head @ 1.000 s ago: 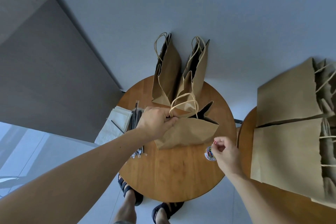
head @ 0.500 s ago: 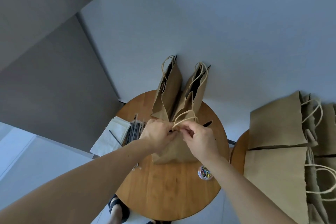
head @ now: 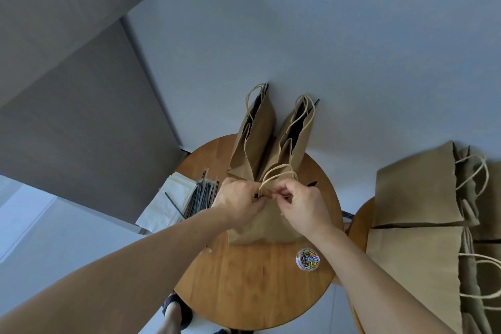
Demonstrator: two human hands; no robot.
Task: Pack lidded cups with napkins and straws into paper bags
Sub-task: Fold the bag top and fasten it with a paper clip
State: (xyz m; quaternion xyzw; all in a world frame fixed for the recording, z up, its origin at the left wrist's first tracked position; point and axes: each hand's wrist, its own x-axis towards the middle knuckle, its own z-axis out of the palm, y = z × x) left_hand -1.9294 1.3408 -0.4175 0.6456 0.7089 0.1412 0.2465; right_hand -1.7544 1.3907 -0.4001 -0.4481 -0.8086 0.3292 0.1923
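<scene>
A brown paper bag (head: 264,228) stands on the round wooden table (head: 244,287) in front of me, its twine handles looping up between my hands. My left hand (head: 238,202) and my right hand (head: 301,207) both pinch the bag's top edge together at the handles. Whether something small sits between my right fingers I cannot tell. Two more paper bags (head: 256,133) (head: 296,138) stand upright behind it against the wall. Black straws (head: 203,196) and white napkins (head: 169,205) lie at the table's left edge. No cup is visible.
A small clear tub of coloured paper clips (head: 307,258) sits on the table to the right of the bag. A stack of flat paper bags (head: 417,225) covers a second table at the right. My sandalled feet (head: 176,312) show below the table's edge.
My right hand left the paper-clip tub and came up to the bag's top, joining my left hand. The bag now stands upright with its mouth pressed together. The camera tilted up.
</scene>
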